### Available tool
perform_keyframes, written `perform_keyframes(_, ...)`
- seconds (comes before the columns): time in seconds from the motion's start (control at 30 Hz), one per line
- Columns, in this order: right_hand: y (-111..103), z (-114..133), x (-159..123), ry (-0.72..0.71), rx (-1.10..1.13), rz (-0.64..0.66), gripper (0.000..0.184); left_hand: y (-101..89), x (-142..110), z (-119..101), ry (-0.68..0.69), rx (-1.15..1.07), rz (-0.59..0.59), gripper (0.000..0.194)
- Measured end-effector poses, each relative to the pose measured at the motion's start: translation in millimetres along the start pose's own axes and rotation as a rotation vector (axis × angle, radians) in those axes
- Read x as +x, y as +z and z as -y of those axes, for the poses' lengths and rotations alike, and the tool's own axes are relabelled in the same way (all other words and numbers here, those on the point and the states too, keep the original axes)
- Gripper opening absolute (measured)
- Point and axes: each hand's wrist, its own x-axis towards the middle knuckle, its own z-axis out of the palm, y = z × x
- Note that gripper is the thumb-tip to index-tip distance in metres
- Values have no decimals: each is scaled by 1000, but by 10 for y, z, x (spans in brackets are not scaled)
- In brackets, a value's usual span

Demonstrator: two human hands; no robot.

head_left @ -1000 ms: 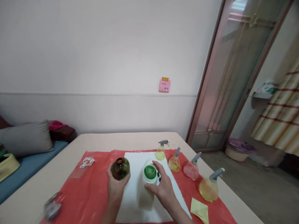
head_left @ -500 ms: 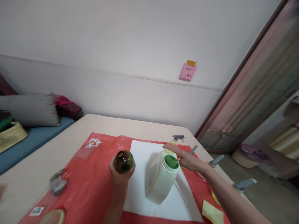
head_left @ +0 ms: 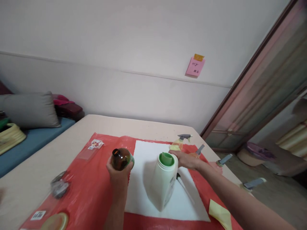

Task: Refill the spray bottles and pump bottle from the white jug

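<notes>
My left hand [head_left: 118, 175] is wrapped round a brown glass bottle [head_left: 122, 159] with an uncapped dark neck, held over the red sheet and tilted slightly left. To the right is a white plastic jug [head_left: 159, 187] with a green spout in its open mouth, upright over a white mat [head_left: 141, 207]. Behind the jug's upper right side, my right hand [head_left: 186, 159] grips it; the jug hides its fingertips. On the mat beside the jug lies a pump with a black head and a thin white tube [head_left: 185, 188].
A red sheet [head_left: 96, 182] covers the table. At the back stands a spray bottle [head_left: 176, 145]; grey-handled clamps [head_left: 225, 159] line the right edge. A yellow paper [head_left: 219, 210] lies front right. On the left are a clear plastic bundle [head_left: 59, 187] and a round lid [head_left: 56, 222].
My right hand, open beside the jug before, has closed on it. The jug has turned, with its mouth shifted left. The bottle has moved slightly left and its neck tips left.
</notes>
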Motion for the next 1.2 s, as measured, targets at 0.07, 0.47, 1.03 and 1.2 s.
perform_keyframes(0.07,108,-96,-40,14,83,-27,19,13,-17,1,0,-18,6,86)
perform_keyframes(0.47,215,-439,357,-49,195,-712,43,94,-123,-6,127,-120,83,70)
perform_keyframes(1.03,698,-1277,-329,321,-327,-669,26,241,-405,588,-3,25,405,90)
perform_keyframes(1.2,705,-1158,-195,294,-266,-681,9,257,-639,607,-65,217,543,89)
